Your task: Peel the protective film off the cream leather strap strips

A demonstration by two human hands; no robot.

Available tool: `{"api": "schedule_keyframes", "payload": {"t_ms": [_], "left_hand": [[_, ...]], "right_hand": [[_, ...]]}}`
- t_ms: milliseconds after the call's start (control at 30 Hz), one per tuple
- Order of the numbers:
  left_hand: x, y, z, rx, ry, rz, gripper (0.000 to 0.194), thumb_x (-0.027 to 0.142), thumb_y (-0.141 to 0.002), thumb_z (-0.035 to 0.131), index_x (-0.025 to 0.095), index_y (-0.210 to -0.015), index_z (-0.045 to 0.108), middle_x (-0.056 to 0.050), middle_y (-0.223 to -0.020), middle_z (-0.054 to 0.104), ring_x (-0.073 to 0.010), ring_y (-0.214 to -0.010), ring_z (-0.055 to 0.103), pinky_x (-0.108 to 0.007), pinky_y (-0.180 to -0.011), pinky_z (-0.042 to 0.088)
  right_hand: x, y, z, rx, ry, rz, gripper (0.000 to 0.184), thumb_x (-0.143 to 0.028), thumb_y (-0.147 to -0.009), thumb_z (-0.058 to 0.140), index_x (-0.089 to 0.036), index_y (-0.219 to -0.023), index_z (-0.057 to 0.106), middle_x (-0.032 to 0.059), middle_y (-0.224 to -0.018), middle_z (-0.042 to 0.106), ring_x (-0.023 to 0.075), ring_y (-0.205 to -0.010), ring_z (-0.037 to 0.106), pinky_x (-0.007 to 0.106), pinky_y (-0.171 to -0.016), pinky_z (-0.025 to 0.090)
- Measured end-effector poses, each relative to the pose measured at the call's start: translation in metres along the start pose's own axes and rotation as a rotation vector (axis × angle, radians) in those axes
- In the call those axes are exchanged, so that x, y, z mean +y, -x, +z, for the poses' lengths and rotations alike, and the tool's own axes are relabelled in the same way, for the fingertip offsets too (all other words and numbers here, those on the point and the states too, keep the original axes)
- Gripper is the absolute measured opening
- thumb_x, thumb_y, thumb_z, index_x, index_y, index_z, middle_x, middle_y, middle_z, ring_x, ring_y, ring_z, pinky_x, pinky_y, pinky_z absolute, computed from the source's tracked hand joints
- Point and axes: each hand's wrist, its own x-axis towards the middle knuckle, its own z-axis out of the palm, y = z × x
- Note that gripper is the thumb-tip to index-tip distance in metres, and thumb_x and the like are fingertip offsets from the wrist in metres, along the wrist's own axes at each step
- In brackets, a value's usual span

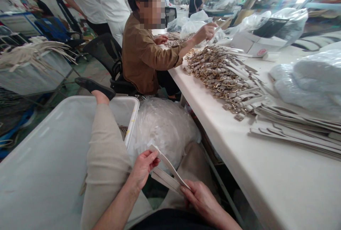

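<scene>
Between my two hands, over my lap, are several flat beige strap strips (172, 169). My left hand (145, 166) is closed, pinching the upper end of one strip between thumb and fingers. Lower and to the right, my right hand (198, 196) grips the strips at their near ends; a second layer (165, 180) fans out below the first. On the white table (226, 144) to my right lies a heap of straps with gold-coloured buckles (223, 77). Closer to me on that table is a stack of longer flat strips (298, 130).
A large white bin (48, 159) stands at my left, with my leg across it. A stuffed clear plastic bag (165, 130) sits beyond my hands. A co-worker in a brown shirt (144, 52) sits at the table, holding a strip. Plastic bags (314, 81) lie at the right.
</scene>
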Motion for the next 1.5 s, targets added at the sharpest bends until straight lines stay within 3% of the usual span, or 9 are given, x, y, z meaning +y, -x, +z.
{"api": "schedule_keyframes", "payload": {"t_ms": [200,300,433,600,767,967,1100,1333,1500], "left_hand": [[-0.014,0.011,0.004,-0.043,-0.02,-0.089,0.053,0.045,-0.044,0.098,0.011,-0.076,0.074,0.001,-0.064,0.065,-0.0084,-0.054,0.059,-0.019,-0.055,0.049],[-0.02,0.019,0.004,-0.078,-0.043,-0.086,0.049,0.046,-0.05,0.096,0.011,-0.078,0.075,0.0,-0.065,0.065,-0.008,-0.054,0.058,-0.018,-0.055,0.049],[-0.024,0.027,-0.001,-0.091,-0.008,-0.038,0.044,0.044,-0.052,0.096,0.012,-0.075,0.075,0.0,-0.064,0.065,-0.0078,-0.055,0.057,-0.017,-0.056,0.048],[-0.026,0.034,-0.004,-0.118,0.055,0.005,0.041,0.041,-0.053,0.096,0.013,-0.074,0.074,0.0,-0.068,0.067,-0.0076,-0.056,0.056,-0.018,-0.058,0.049],[-0.021,0.038,0.0,-0.176,0.003,0.048,0.039,0.044,-0.056,0.094,0.014,-0.071,0.074,-0.001,-0.065,0.065,-0.0081,-0.055,0.053,-0.018,-0.056,0.046],[-0.011,0.049,-0.013,-0.051,0.05,0.056,0.04,0.042,-0.051,0.096,0.014,-0.072,0.076,-0.001,-0.068,0.067,-0.007,-0.054,0.053,-0.017,-0.054,0.048],[-0.018,0.052,-0.027,0.062,0.122,0.011,0.043,0.04,-0.049,0.097,0.013,-0.075,0.076,-0.001,-0.071,0.066,-0.0075,-0.056,0.055,-0.017,-0.054,0.05],[-0.037,0.045,-0.032,0.075,0.097,-0.039,0.042,0.045,-0.053,0.095,0.016,-0.076,0.076,0.0,-0.065,0.062,-0.0087,-0.056,0.054,-0.018,-0.054,0.047],[-0.044,0.054,-0.008,-0.121,0.011,-0.105,0.038,0.048,-0.052,0.095,0.018,-0.066,0.077,-0.004,-0.063,0.06,-0.0109,-0.057,0.051,-0.023,-0.057,0.043]], "right_hand": [[-0.01,-0.006,0.002,-0.005,-0.064,-0.045,0.041,-0.036,-0.098,0.042,-0.017,-0.07,0.064,0.0012,-0.062,0.064,0.0139,-0.06,0.057,0.025,-0.061,0.038],[-0.009,-0.008,-0.001,-0.11,-0.338,-0.002,0.033,-0.044,-0.093,0.052,-0.015,-0.093,0.068,-0.0006,-0.066,0.063,0.0102,-0.05,0.05,0.021,-0.051,0.039],[-0.001,-0.012,-0.002,-0.343,-0.841,0.07,0.075,-0.071,-0.08,0.062,-0.015,-0.129,0.057,-0.0005,-0.07,0.066,0.0064,-0.04,0.048,0.017,-0.04,0.042],[0.012,-0.022,0.019,-0.452,-1.141,0.293,0.075,-0.08,-0.075,0.058,-0.011,-0.102,0.069,-0.0028,-0.052,0.059,0.0067,-0.032,0.044,0.021,-0.038,0.049],[0.014,-0.028,0.029,-0.404,-1.14,0.336,0.037,-0.031,-0.055,0.086,-0.009,-0.081,0.072,-0.0053,-0.046,0.054,0.0064,-0.034,0.043,0.017,-0.034,0.04],[0.012,-0.019,0.014,-0.056,-1.355,0.182,0.047,-0.056,-0.065,0.081,-0.018,-0.069,0.054,-0.0118,-0.059,0.048,-0.0006,-0.041,0.009,0.013,-0.041,0.027],[0.013,-0.004,0.003,-0.021,-1.132,0.091,0.045,-0.05,-0.067,0.079,-0.019,-0.098,0.068,0.0012,-0.092,0.07,0.0038,-0.047,0.035,0.021,-0.053,0.038],[0.007,0.014,0.006,-0.108,-0.405,-0.067,0.041,-0.054,-0.074,0.072,-0.015,-0.066,0.061,-0.0043,-0.057,0.045,0.0096,-0.056,0.036,0.022,-0.051,0.026],[-0.009,-0.004,0.005,0.017,-0.407,-0.065,0.038,-0.054,-0.077,0.064,-0.019,-0.066,0.056,-0.0022,-0.058,0.047,0.0131,-0.054,0.042,0.025,-0.052,0.035]]}}
